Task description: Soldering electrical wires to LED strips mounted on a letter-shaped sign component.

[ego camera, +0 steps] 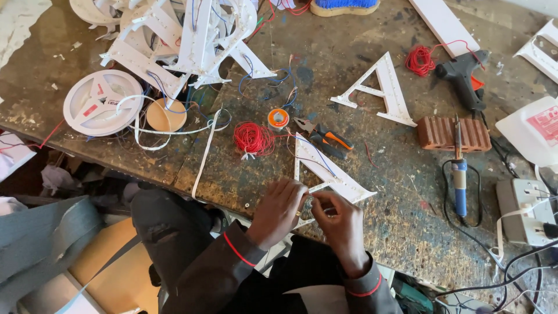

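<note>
With your left hand [278, 210] steadying the white letter [325, 171] and your right hand [343, 224] fingers pinching its thin wire, a hard tug could snap it.

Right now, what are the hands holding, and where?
Both the left hand and the right hand pinch the near bottom edge of the white triangular letter frame at the table's edge.

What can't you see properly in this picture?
- Head view: what the left hand and right hand pinch is hidden by fingers.
- The white letter frame has its near corner behind both hands.
- The white letter at right is cut off by the edge.
- The wire ends are too small.
</note>
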